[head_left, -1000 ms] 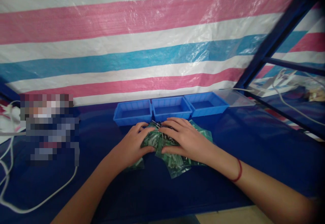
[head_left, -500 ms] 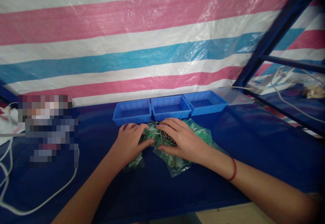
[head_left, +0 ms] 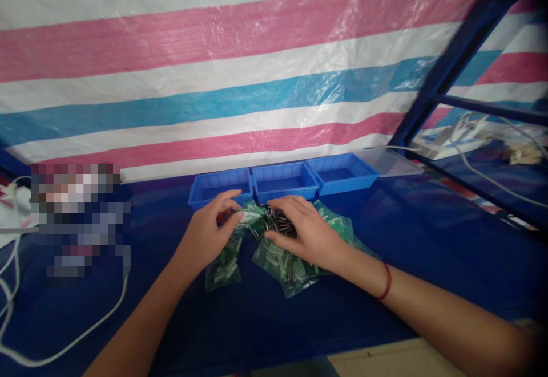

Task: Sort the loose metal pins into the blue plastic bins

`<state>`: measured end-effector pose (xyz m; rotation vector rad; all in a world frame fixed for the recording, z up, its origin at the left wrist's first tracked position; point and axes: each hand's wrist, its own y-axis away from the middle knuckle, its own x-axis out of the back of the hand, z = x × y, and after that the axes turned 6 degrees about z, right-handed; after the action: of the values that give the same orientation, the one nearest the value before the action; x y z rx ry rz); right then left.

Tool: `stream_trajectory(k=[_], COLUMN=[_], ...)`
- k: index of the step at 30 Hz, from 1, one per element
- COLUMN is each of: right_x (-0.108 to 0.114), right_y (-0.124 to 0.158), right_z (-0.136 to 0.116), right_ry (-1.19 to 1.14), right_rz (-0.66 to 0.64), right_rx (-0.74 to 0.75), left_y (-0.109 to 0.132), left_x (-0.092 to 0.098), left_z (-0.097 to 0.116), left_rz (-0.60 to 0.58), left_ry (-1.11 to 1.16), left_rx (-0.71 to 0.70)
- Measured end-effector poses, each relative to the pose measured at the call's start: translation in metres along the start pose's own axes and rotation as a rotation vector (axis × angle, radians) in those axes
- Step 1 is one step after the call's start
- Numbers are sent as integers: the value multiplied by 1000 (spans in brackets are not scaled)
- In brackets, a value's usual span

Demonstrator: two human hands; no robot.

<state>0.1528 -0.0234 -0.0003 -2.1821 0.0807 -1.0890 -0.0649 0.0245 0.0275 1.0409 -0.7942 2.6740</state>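
Note:
My left hand (head_left: 209, 226) is at the left side of a pile, its thumb and fingertips apart beside a small green-tinted plastic bag (head_left: 253, 216). Whether the thumb touches that bag's edge I cannot tell. Below this hand lies another clear green bag (head_left: 225, 266) of small pale pieces. Spread over the right part of the pile, my right hand (head_left: 306, 228) has its fingers and thumb apart. Loose dark metal pins or screws (head_left: 280, 224), too small to name surely, show between its thumb and fingers. More green bags (head_left: 286, 266) of slim pieces lie under and around it.
Three blue plastic bins (head_left: 286, 182) stand in a row behind the pile. A clear sheet (head_left: 387, 162) lies right of them. White cables (head_left: 115, 314) loop across the blue table (head_left: 411, 228) at left, near a blurred-out area. A blue metal frame (head_left: 440, 75) rises at right before striped sheeting.
My left hand has lifted and drawn back slightly, its fingers parting from the pile and uncovering more of the bags. My right hand stays over the pins, with its fingers shifted a little.

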Motion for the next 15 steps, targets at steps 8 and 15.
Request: stream_trajectory(k=[8,15], right_x=[5,-1], right_y=[-7,-6], right_z=[-6,3], right_ry=[-284,-582], right_rz=[55,43], right_rx=[-107,-383], left_y=[1,0], left_x=[-7,-6], left_z=[7,7], left_rz=[-21,-198], left_ry=[312,186], left_rx=[199,169])
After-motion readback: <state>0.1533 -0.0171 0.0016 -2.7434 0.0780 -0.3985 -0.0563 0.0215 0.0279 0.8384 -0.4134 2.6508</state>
